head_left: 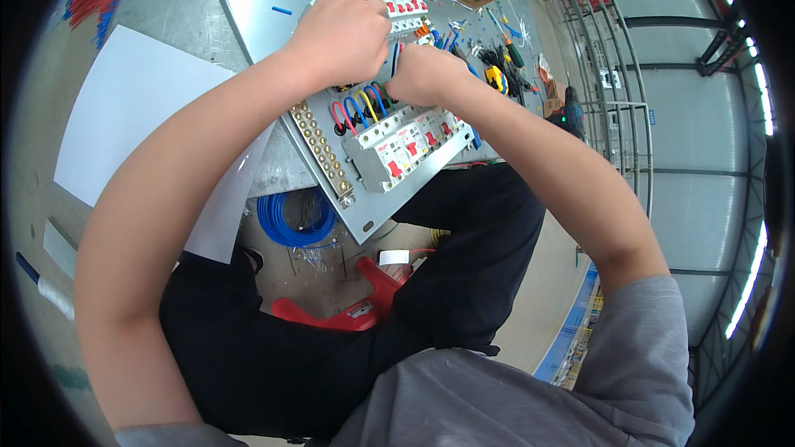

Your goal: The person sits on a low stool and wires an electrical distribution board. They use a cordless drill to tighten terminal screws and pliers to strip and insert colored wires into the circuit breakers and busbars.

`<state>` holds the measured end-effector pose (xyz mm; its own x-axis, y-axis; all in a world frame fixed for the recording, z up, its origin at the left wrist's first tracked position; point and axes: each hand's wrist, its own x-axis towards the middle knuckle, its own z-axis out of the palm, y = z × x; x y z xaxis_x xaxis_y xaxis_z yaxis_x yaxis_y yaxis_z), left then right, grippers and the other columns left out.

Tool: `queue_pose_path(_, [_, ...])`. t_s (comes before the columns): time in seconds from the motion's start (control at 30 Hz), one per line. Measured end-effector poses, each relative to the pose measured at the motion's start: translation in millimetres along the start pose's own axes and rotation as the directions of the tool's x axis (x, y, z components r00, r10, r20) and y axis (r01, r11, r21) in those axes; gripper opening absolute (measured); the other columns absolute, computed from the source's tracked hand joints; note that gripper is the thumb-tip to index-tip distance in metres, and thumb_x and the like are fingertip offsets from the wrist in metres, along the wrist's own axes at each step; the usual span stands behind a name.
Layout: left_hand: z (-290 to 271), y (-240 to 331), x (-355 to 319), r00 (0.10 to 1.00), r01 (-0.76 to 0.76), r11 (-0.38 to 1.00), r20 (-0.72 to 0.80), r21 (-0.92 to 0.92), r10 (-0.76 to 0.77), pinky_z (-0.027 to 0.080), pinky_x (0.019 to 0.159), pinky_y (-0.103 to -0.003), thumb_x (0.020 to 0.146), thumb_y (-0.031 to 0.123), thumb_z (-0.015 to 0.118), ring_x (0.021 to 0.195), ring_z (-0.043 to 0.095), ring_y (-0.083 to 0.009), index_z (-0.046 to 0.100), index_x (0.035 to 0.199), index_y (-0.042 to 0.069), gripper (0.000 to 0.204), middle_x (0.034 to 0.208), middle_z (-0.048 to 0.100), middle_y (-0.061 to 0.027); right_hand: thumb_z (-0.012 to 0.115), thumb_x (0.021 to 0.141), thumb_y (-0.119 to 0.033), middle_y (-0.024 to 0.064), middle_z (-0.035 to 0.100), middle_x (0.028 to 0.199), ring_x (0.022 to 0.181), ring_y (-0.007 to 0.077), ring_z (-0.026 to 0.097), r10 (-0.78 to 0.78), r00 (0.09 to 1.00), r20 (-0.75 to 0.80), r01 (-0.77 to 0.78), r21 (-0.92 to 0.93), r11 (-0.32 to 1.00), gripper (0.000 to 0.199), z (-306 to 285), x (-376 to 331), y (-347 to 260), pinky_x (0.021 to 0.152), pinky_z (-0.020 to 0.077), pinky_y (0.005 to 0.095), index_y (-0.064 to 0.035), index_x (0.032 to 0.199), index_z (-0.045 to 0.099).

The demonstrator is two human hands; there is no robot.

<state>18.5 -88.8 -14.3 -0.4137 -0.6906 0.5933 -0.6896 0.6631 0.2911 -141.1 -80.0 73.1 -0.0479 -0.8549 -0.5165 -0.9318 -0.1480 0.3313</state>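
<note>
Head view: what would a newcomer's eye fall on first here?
The eye probably goes to the left hand and right hand over the silvery panel, upper centre, with red-switched breakers just below them in the picture. Next come the blue wire coil, left of the panel's lowest corner, and the red object between the dark-trousered legs.

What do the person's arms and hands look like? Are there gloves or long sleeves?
No gloves: the left hand and right hand are both bare, though many of the fingertips are hidden. The forearms are bare too, and I see no watch or bracelet. The sleeves are plain grey and short, ending above the elbows.
</note>
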Motion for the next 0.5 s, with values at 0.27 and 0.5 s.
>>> queue_pose_path(0.27, [-8, -7, -2, 0.997, -0.074, 0.996, -0.025, -0.056, 0.073, 0.047, 0.096, -0.041, 0.098, 0.020, 0.069, 0.109, 0.064, -0.0248, 0.078, 0.092, 0.007, 0.017, 0.102, 0.069, -0.0066, 0.083, 0.093, -0.049, 0.0169, 0.083, 0.110, 0.101, 0.0361, 0.081, -0.117, 0.989, -0.088, 0.118, 0.010, 0.993, 0.048, 9, 0, 18, 0.089, 0.0636, 0.0466, -0.0056, 0.114, 0.083])
queue_pose_path(0.5, [-17, -9, -6, 0.999, -0.032, 0.998, 0.037, -0.047, 0.034, 0.046, 0.095, -0.043, 0.096, 0.009, 0.066, 0.112, 0.065, -0.0290, 0.070, 0.116, 0.006, 0.020, 0.108, 0.071, -0.0097, 0.078, 0.100, -0.019, 0.0123, 0.079, 0.085, 0.076, 0.0223, 0.073, -0.272, 0.934, -0.233, 0.353, 0.473, 0.808, 0.021, 0, -33, 57, 0.076, 0.0580, 0.0372, 0.0025, 0.103, 0.080])
